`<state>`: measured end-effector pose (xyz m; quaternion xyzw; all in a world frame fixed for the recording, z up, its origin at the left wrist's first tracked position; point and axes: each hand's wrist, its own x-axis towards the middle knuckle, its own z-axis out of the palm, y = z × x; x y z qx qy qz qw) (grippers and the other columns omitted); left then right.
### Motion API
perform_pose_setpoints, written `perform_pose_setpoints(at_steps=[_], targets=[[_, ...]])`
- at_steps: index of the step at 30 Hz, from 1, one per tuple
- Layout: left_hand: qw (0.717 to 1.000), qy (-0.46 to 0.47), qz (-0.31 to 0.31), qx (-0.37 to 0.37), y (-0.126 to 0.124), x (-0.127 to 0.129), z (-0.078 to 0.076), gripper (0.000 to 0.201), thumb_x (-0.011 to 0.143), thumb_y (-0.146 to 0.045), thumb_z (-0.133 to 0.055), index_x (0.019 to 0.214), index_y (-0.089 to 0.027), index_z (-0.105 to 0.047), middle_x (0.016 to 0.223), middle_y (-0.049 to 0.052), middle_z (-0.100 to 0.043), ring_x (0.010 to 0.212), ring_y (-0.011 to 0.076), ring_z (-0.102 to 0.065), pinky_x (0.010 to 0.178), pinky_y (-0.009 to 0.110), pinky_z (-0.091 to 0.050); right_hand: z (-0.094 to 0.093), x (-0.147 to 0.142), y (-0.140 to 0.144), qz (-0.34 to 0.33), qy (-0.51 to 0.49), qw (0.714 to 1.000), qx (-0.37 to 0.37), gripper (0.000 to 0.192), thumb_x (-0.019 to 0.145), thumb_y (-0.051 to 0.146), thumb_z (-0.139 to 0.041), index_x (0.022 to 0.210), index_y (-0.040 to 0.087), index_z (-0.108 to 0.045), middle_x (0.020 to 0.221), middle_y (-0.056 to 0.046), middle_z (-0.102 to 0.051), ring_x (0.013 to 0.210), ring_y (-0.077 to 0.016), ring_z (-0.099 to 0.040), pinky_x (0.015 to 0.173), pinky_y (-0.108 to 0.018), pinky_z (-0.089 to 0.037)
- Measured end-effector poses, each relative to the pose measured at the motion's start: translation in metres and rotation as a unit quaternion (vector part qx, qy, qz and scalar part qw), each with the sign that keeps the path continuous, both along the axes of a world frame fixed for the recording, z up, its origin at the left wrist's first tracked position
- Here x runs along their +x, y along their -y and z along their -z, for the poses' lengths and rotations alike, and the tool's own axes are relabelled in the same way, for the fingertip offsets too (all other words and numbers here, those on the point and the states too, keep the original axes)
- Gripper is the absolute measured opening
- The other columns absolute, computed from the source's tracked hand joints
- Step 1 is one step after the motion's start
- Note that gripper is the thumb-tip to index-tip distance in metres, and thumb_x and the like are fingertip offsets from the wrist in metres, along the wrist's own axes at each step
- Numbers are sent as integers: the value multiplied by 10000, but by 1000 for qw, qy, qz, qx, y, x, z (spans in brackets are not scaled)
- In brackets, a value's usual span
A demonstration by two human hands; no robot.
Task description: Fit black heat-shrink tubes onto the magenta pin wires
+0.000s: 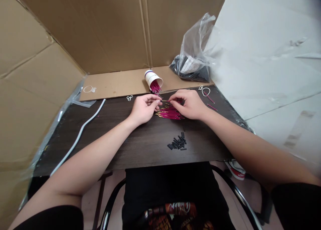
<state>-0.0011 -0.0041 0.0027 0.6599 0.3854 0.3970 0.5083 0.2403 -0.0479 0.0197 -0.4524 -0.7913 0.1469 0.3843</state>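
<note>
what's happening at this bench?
A person's right hand pinches a thin wire, its yellow end pointing at the left hand's fingertips; whether those grip anything is unclear. A pile of dark red wires lies just below, with loose black tubes nearer the person. Beyond the hands, a tipped paper cup has more red wires at its mouth.

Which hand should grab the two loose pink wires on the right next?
Probably the right hand. It's nearer the loose pink wires; the left hand would have to reach across it. The right fingers appear to pinch another wire, though.
</note>
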Motion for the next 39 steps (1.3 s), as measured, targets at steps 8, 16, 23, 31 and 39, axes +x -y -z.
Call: perform_pose_setpoints(at_steps=[8, 16, 23, 31, 39], targets=[[1000, -1, 6, 2, 5, 2, -2, 129, 973, -210, -782, 1069, -128, -810, 941, 120, -832, 748, 157, -756, 757, 328, -683, 0, -1, 1, 4, 11, 1000, -15, 195, 982, 277, -651, 941, 200, -826, 884, -67, -780, 772, -203, -670, 762, -361, -498], [1000, -6, 16, 20, 10, 3, 1, 167, 971, -244, -788, 1093, -136, -823, 974, 122, -844, 790, 174, -779, 781, 339, -695, -1, -3, 3, -8, 7, 1000, -19, 220, 996, 296, -636, 956, 205, -832, 910, -70, -786, 798, -210, -676, 785, -372, -507], [999, -3, 25, 29, 10, 4, 1, 174, 970, -253, -790, 1092, -132, -819, 973, 122, -842, 794, 174, -779, 795, 343, -690, -1, -3, 3, -15, 6, 1000, -4, 218, 994, 288, -636, 943, 195, -826, 889, -68, -778, 787, -205, -677, 782, -366, -509], [999, -15, 25, 39, 12, 5, 0, 181, 961, -255, -791, 1093, -132, -810, 972, 121, -836, 838, 188, -785, 797, 341, -676, -2, -3, 4, -16, 8, 1000, -6, 215, 999, 288, -642, 947, 196, -830, 888, -74, -775, 789, -210, -674, 785, -375, -513], [970, -96, 8, 224, 19, 0, -5, 309, 954, -267, -830, 1243, -156, -828, 1065, 103, -852, 776, 171, -747, 745, 326, -633, 1, -5, 4, -34, -4, 999, -7, 196, 1021, 299, -682, 998, 197, -848, 906, -67, -792, 787, -199, -686, 768, -358, -512]])
